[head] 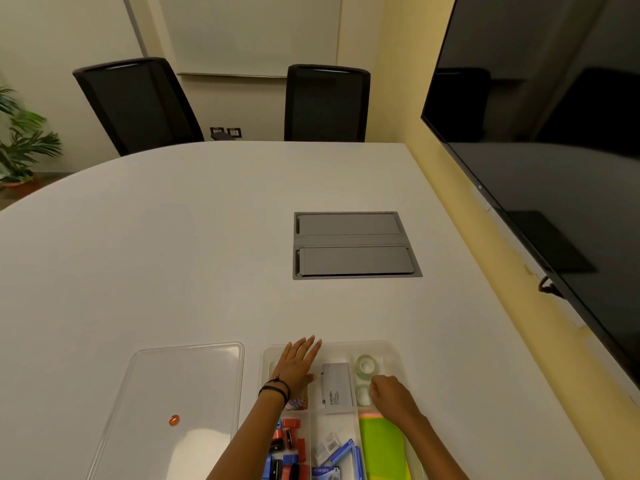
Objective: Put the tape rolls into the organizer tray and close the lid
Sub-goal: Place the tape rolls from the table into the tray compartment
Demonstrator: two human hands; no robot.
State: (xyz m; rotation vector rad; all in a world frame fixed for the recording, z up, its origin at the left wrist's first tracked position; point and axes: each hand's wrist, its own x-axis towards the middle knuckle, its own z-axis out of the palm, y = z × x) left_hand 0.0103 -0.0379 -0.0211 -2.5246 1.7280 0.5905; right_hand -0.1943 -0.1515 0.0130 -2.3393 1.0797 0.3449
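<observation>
A clear organizer tray [393, 355] lies on the white table near me. One clear tape roll [366, 366] sits in its far right compartment, and a second roll [363, 395] lies just behind it, closer to me. My right hand [393, 398] hovers over that second roll with its fingers curled; whether it grips the roll is hidden. My left hand [298, 367] rests flat, fingers spread, on the tray's far left part. The clear lid [180, 382] lies flat on the table to the left of the tray.
The tray also holds a grey box [337, 386], coloured clips [287, 445], blue items [341, 452] and green sheets [381, 448]. A grey cable hatch [353, 245] is set into the table beyond. Two black chairs stand at the far edge, a large screen hangs at right.
</observation>
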